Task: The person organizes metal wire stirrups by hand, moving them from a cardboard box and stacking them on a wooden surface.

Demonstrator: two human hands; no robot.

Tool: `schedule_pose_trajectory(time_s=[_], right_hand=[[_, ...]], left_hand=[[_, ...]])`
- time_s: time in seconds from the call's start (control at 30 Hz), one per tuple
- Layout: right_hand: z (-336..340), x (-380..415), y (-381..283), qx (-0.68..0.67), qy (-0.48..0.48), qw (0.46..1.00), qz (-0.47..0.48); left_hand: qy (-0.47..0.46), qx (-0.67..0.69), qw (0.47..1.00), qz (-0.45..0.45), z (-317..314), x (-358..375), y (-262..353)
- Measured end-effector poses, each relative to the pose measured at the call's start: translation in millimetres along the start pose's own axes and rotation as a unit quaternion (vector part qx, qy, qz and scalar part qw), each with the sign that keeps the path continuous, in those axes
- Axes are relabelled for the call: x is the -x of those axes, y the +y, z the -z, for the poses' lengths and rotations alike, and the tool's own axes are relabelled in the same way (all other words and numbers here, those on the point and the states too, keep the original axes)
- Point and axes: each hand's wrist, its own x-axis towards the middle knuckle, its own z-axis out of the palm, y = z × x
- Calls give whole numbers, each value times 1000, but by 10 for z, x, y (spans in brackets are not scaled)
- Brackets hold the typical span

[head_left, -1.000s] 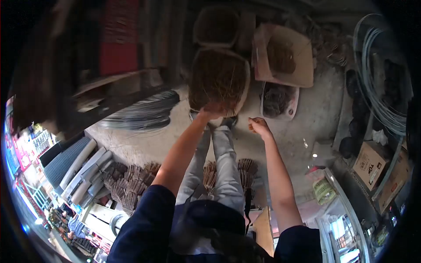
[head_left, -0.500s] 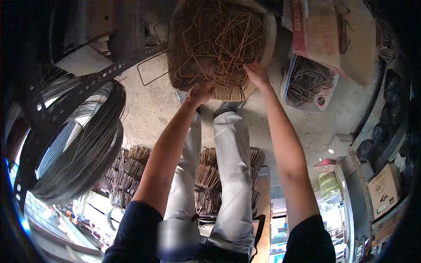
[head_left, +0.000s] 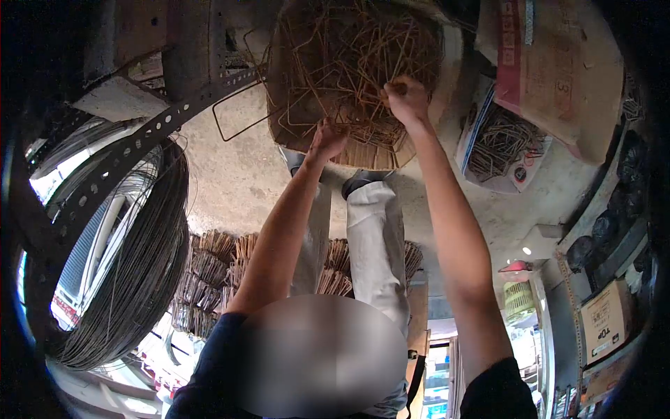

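Observation:
A large open cardboard box (head_left: 356,159) at the top centre holds a tangle of rusty bent wire pieces (head_left: 356,63). My left hand (head_left: 328,141) is at the box's near edge, left of centre, with its fingers curled around something I cannot make out. My right hand (head_left: 407,100) is over the tangle inside the box, on the right side, fingers closed near the wires; what lies between them is too small to name. A bent wire loop (head_left: 230,133) sticks out past the box's left side.
A smaller box (head_left: 499,150) of bent wire and a cardboard carton (head_left: 558,70) stand at the right. A big wire coil (head_left: 132,258) and a perforated metal bar (head_left: 157,124) are at the left. Bundled wire pieces (head_left: 202,276) lie behind my legs.
My right hand has moved from the box's right rim inward over the wires and closed. My left hand has shifted slightly right and up. The view has tilted a little.

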Motion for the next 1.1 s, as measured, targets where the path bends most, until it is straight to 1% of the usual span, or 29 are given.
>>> schedule_pose_trajectory(time_s=[0.03, 0.07, 0.1, 0.13, 0.17, 0.2, 0.23, 0.27, 0.3, 0.37, 0.4, 0.43, 0.47, 0.5, 0.57, 0.6, 0.63, 0.67, 0.7, 0.73, 0.77, 0.8, 0.83, 0.87, 0.9, 0.97, 1.0, 1.07, 1.1], right_hand=[[82, 44, -20, -29, -12, 999, 4], [175, 88, -41, -59, -24, 998, 7], [313, 157, -100, -57, -24, 998, 9], [468, 229, -151, -59, -43, 997, 21], [608, 313, -200, -62, -63, 996, 32], [710, 381, -217, -61, -64, 996, 33], [810, 449, -236, -188, -119, 975, -24], [903, 519, -256, -311, -170, 932, -81], [1007, 596, -286, -310, -168, 932, -81], [1187, 745, -319, -224, -176, 957, -50], [1221, 795, -243, -223, -174, 958, -50], [1234, 837, -133, -174, -155, 972, 29], [1273, 915, -136, -124, -135, 977, 108], [1324, 1006, -136, -124, -132, 977, 107], [1442, 1208, -169, -292, -187, 938, -30], [1462, 1275, -136, -292, -184, 938, -28], [1474, 1322, -68, -269, -175, 946, -36], [1481, 1366, 2, -246, -166, 954, -45], [1474, 1406, 71, -279, -164, 945, -52], [1486, 1442, 143, -279, -160, 945, -54], [1509, 1494, 128, -271, -125, 953, -44], [1517, 1545, 138, -264, -91, 960, -35], [1517, 1579, 177, -266, -88, 959, -40], [1521, 1591, 218, -332, -105, 936, -56], [1522, 1602, 244, -397, -121, 907, -70], [1543, 1638, 244, -418, -116, 896, -88], [1551, 1666, 249, -436, -115, 886, -106], [1547, 1717, 287, -458, -116, 874, -110], [1538, 1736, 299, -477, -120, 863, -111]], left_hand=[[16, -3, 998, 53, -483, -128, -285], [32, -7, 994, 106, -730, -205, -427], [34, -5, 994, 107, -689, -181, -344], [95, 230, 968, 20, -675, -133, -226], [148, 449, 879, -69, -589, -104, -98], [149, 449, 878, -69, -476, -127, -5], [80, 371, 924, 41, -354, -154, 87], [7, 283, 947, 150, -223, -169, 160], [7, 283, 948, 148, -117, -155, 213], [-8, 227, 935, 271, 88, -68, 353], [-8, 228, 936, 269, 226, -23, 541], [55, 197, 891, 405, 364, 13, 794], [117, 160, 824, 531, 413, 27, 935], [117, 160, 825, 529, 384, 6, 940], [291, 169, 870, 359, 285, -98, 877], [292, 169, 871, 356, 188, -225, 781], [230, 262, 900, 261, 91, -402, 660], [161, 350, 909, 160, 153, -485, 670], [159, 351, 910, 156, 188, -543, 698], [132, 508, 849, 67, 221, -605, 720], [98, 646, 757, -22, 334, -603, 800], [93, 646, 758, -21, 427, -592, 923], [133, 664, 735, 29, 535, -594, 1085], [174, 678, 710, 76, 631, -599, 1195], [170, 676, 713, 75, 692, -605, 1228], [184, 624, 748, 132, 806, -613, 1282], [180, 622, 750, 131, 851, -609, 1309], [223, 684, 695, -14, 954, -573, 1363], [220, 682, 697, -15, 1067, -510, 1390]])
